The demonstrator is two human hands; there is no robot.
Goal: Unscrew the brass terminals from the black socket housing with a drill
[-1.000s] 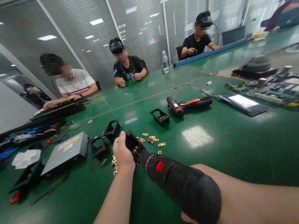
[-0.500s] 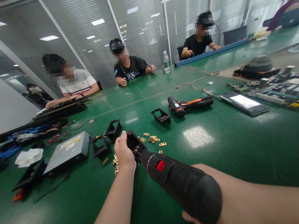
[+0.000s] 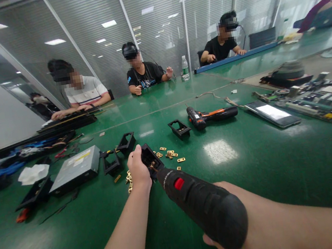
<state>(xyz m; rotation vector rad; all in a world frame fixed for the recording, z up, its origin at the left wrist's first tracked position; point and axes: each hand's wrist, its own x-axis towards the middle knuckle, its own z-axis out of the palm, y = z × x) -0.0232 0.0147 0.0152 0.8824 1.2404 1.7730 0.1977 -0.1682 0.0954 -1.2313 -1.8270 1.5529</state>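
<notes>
My left hand [image 3: 139, 170] is closed around a black plastic frame [image 3: 149, 155], tilted so its hollow side faces me. Gripped in my right hand [image 3: 230, 223] is a black cordless drill [image 3: 203, 206] with a red switch on top. Its tip reaches into the frame, at small brass-coloured parts inside; the chuck hides the exact contact. Small brass plates [image 3: 170, 154] lie loose beyond the frame, and more of them [image 3: 128, 180] sit beside my left wrist. Further black frames, one [image 3: 111, 164] and another [image 3: 126, 143], stand just left of my hand.
One more black frame [image 3: 179, 129] and a second drill [image 3: 213, 116] lie ahead. To the left sits a silver disc drive [image 3: 75, 169]; to the right, a phone [image 3: 272, 113] and circuit boards [image 3: 324, 96]. Several people sit across the green table [image 3: 269, 167], near a water bottle [image 3: 184, 68].
Both my hands, the frame and the drill keep nearly the same place. Across the table, the middle person's hand beside the bottle has lifted and opened.
</notes>
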